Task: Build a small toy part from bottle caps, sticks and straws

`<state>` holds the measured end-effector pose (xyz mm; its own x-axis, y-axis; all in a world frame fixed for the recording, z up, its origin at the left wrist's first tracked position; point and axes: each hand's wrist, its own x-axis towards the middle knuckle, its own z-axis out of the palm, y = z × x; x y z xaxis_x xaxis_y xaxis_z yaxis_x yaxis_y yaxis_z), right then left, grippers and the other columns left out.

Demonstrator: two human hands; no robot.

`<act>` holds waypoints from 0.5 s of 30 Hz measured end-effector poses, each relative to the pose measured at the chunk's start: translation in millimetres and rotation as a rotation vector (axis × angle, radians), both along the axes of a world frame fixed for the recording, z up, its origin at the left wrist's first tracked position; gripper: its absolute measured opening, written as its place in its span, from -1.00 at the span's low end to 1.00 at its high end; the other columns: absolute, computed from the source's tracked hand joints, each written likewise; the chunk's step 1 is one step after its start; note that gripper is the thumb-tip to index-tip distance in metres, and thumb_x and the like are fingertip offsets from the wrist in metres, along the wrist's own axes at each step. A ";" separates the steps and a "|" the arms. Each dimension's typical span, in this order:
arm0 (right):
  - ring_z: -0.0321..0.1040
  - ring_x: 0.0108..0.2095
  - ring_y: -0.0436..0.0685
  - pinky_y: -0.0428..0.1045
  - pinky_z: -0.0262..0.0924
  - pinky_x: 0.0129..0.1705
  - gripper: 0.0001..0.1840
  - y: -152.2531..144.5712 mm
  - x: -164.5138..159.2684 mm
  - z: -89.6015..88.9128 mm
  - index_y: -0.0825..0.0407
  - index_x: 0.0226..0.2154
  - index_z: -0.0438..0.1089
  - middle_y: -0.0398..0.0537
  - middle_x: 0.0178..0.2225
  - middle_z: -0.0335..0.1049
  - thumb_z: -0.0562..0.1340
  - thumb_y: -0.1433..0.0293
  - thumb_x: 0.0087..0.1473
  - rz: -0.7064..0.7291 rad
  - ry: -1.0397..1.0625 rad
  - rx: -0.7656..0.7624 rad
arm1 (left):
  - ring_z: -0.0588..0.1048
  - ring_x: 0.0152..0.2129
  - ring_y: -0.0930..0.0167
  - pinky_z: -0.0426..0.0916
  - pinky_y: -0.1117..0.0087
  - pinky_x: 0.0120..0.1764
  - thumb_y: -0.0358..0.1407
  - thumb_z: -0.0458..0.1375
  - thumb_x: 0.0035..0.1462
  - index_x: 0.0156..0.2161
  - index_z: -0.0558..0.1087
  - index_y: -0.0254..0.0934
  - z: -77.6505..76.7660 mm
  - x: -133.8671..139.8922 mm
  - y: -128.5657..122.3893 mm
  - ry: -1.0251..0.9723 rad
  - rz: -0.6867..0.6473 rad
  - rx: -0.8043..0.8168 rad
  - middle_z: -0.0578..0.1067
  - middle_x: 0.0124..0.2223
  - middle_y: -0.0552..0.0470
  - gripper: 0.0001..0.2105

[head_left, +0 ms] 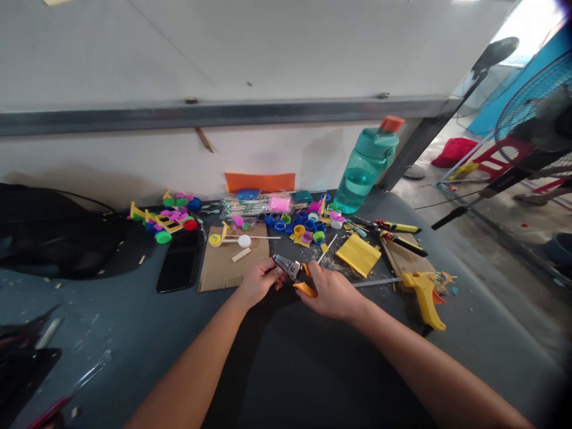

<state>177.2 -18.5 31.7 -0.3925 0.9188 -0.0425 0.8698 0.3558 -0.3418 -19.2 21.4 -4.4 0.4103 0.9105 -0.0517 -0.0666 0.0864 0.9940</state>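
My right hand is wrapped around the orange handles of wire strippers, whose metal jaws point left. At the jaws, my left hand is closed in a pinch; what lies between its fingertips is too small and hidden to make out. Just beyond is a piece of cardboard. On it rest a thin wooden stick with a white bottle cap and a yellow cap, plus a short wooden piece.
Several coloured bottle caps lie behind my hands. A phone is left of the cardboard. To the right are a yellow packet, a glue gun and yellow-black pliers. A teal water bottle stands against the wall.
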 end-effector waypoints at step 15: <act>0.24 -0.23 0.20 0.07 0.19 -0.17 -0.59 3.3 -2.2 -7.9 0.03 -0.27 0.15 0.03 -0.27 0.24 0.22 0.18 -0.15 -0.066 0.185 0.128 | 0.35 -0.61 0.53 0.24 0.53 -0.56 -0.17 0.26 -0.02 -0.29 0.39 -0.32 -1.4 0.9 1.8 -0.122 0.088 -0.062 0.43 -0.50 0.09 -0.73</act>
